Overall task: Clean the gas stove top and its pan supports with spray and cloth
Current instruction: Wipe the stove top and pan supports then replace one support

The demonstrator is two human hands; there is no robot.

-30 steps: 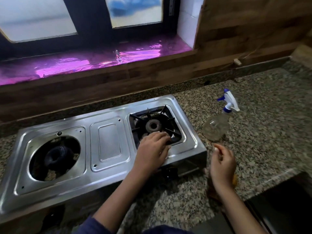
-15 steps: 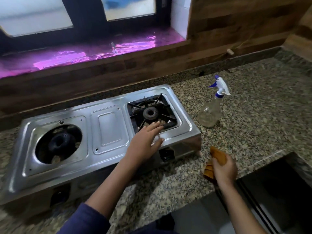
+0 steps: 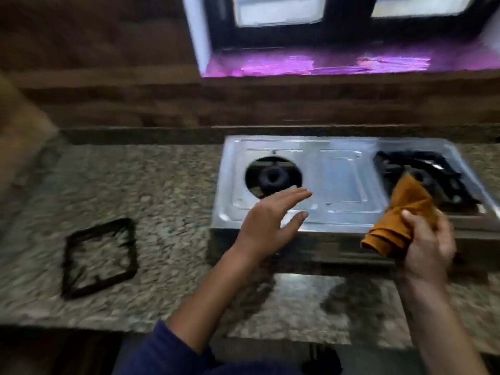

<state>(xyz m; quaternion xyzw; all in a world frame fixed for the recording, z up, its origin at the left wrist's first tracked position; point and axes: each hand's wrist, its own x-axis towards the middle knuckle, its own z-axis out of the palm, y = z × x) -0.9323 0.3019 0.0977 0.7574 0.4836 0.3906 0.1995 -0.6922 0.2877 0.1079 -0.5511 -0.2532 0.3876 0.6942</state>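
The steel two-burner gas stove [image 3: 342,182] sits on the granite counter at centre right. Its left burner [image 3: 273,177] is bare; a black pan support [image 3: 422,169] still rests on the right burner. A second black pan support [image 3: 98,255] lies flat on the counter to the left of the stove. My left hand [image 3: 273,220] hovers open, fingers spread, over the stove's front left corner. My right hand [image 3: 424,244] holds a folded orange cloth [image 3: 403,215] up in front of the right burner. The spray bottle is out of view. The frame is blurred.
The granite counter [image 3: 151,190] stretches left of the stove and along the front. A wooden backsplash [image 3: 243,104] runs behind, with a purple-lit window sill [image 3: 324,63] above it.
The view has swung left, so the bottle is gone from sight and the loose pan support has appeared. My left hand left the right burner and moved left. My right hand raised the cloth.
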